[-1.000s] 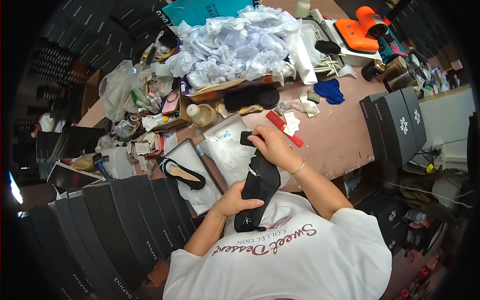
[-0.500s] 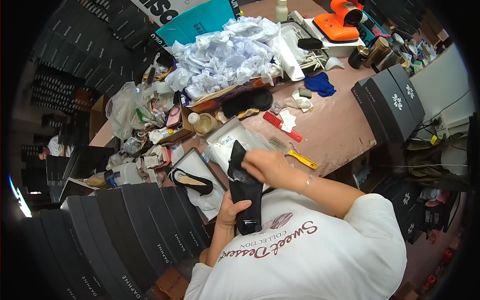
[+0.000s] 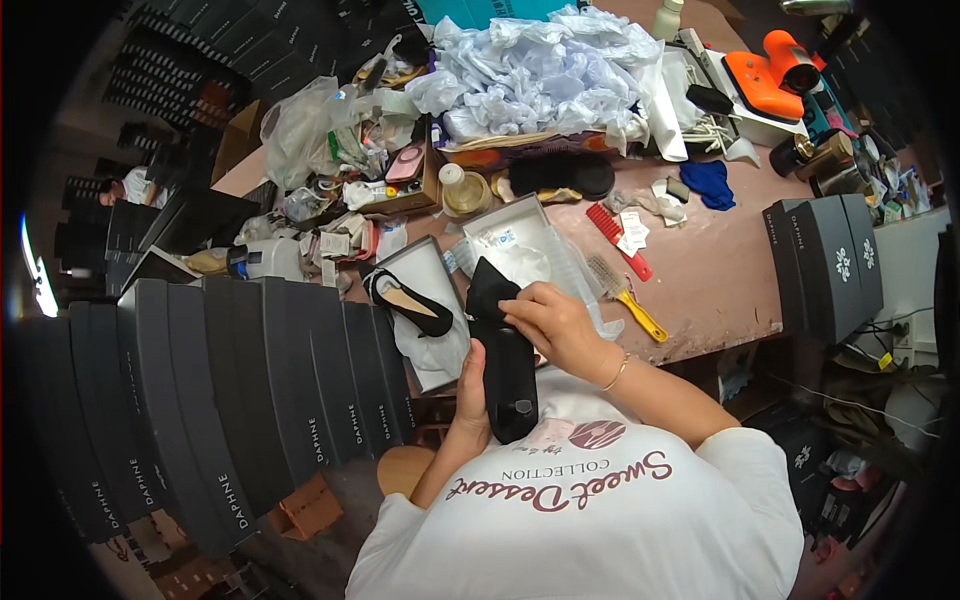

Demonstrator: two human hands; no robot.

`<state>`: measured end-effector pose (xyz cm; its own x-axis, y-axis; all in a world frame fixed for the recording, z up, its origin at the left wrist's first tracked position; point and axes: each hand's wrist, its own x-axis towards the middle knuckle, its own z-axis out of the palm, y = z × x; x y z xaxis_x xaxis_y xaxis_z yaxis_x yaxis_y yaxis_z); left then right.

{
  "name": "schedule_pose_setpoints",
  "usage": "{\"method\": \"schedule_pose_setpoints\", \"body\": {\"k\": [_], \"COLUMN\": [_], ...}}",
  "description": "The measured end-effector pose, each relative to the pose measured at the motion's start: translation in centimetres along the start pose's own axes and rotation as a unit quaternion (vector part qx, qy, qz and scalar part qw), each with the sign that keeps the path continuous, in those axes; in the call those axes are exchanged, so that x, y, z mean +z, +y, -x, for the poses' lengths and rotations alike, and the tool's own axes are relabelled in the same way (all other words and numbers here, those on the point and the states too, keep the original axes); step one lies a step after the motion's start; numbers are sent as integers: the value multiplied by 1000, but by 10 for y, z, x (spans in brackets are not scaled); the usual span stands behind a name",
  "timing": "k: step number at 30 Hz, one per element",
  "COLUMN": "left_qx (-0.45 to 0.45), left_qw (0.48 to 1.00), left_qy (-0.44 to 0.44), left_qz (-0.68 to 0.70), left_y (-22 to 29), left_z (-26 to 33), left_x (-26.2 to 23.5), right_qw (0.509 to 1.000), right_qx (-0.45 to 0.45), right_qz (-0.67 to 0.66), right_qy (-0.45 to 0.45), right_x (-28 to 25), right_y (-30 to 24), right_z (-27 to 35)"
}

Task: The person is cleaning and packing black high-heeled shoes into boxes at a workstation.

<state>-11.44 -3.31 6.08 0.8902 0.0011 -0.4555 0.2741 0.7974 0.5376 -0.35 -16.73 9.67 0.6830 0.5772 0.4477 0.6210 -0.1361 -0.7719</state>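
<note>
A black pointed-toe boot (image 3: 508,370) is held in front of my chest, its pointed end away from me. My left hand (image 3: 473,395) is closed around its left side, the thumb lying along the black surface. The fingers of my right hand (image 3: 560,325) are pinched together against the boot just below the pointed part; whether they hold something small is hidden. Beyond my left hand, a black shoe with a beige insole (image 3: 410,303) lies on white paper in a grey shoebox (image 3: 422,258). Next to it stands another grey box piece (image 3: 525,215) with white paper in it.
A row of dark shoeboxes (image 3: 240,400) stands at the left. Crumpled white tissue paper (image 3: 540,75) fills a box at the back. A red brush (image 3: 620,240), a yellow-handled brush (image 3: 640,312) and a blue cloth (image 3: 707,184) lie on the table (image 3: 700,285). More shoeboxes (image 3: 825,265) stand right.
The view has shifted, so the table items appear further right. My right hand has moved from above the boot to its surface, fingers now pinched there. The left hand still holds the boot.
</note>
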Motion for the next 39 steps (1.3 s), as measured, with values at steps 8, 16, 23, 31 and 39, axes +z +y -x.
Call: {"method": "schedule_pose_setpoints", "body": {"k": [8,16,23,31,39], "left_qx": [46,265,315,292,268], "left_qw": [998,952,932,953,957], "left_qy": [46,148,178,75,27], "left_qz": [14,-35,-33,-39,-109], "left_y": [13,69,81,86,97], "left_z": [-17,-55,-52,-49,-46], "left_x": [-3,19,23,26,10], "right_qw": [997,996,990,988,971], "right_qx": [51,44,-69,-146,48], "right_qz": [-60,-63,111,35,-120], "right_qy": [0,-49,-56,-45,-200], "right_x": [11,-34,-12,-8,-17], "right_y": [2,-24,4,-16,-10], "right_z": [-9,13,31,7,-14]}}
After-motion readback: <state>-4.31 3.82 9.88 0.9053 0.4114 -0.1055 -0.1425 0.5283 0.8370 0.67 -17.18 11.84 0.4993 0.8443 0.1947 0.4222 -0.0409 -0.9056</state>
